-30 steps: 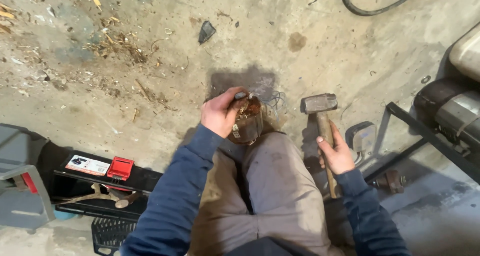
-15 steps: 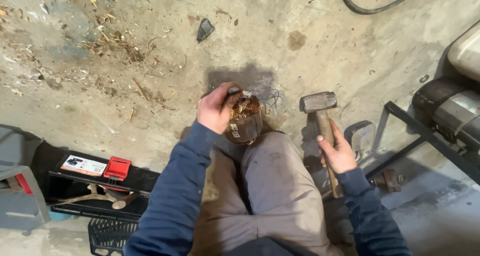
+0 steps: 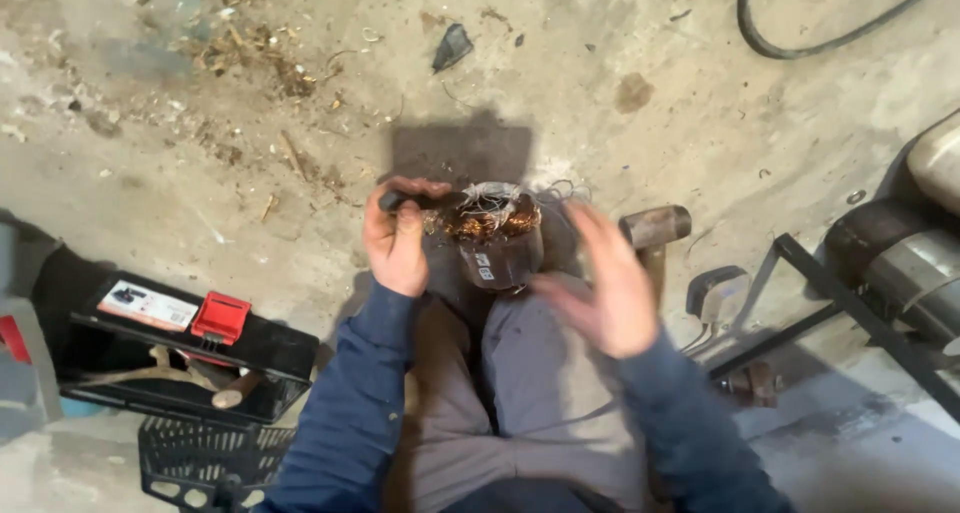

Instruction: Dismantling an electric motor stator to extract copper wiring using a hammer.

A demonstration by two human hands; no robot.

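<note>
Left hand (image 3: 397, 241): we see it closed around a dark tool (image 3: 398, 201), of which only a short end shows above the fist; it sits at 9 o'clock of the coil, just beside it.
Right hand (image 3: 608, 291): open, fingers spread and blurred, holding nothing; it hovers at 4 o'clock of the coil, over our right knee.
Coil (image 3: 494, 235): a dark round motor part with copper windings and loose pale wires on top; it stands between our knees at the middle of the view, on a dark patch of floor (image 3: 700, 103).
Hammer (image 3: 654, 229): it lies on the floor at 3 o'clock of the coil, head up, handle partly hidden behind our right hand; no hand touches it.
Plug (image 3: 714, 295): a grey block with a cord, at 4 o'clock of the hammer, near it.
Toolbox (image 3: 180, 345): black with a red latch, open, at 8 o'clock of the coil, well apart; a wooden handle shows inside.
Crate (image 3: 205, 463): black mesh, at 6 o'clock of the toolbox, touching its edge.
Hose (image 3: 800, 45): a black loop at 1 o'clock, far off.
Frame (image 3: 860, 313): black metal bars at 3 o'clock, beside a grey cylinder (image 3: 900, 263).
</note>
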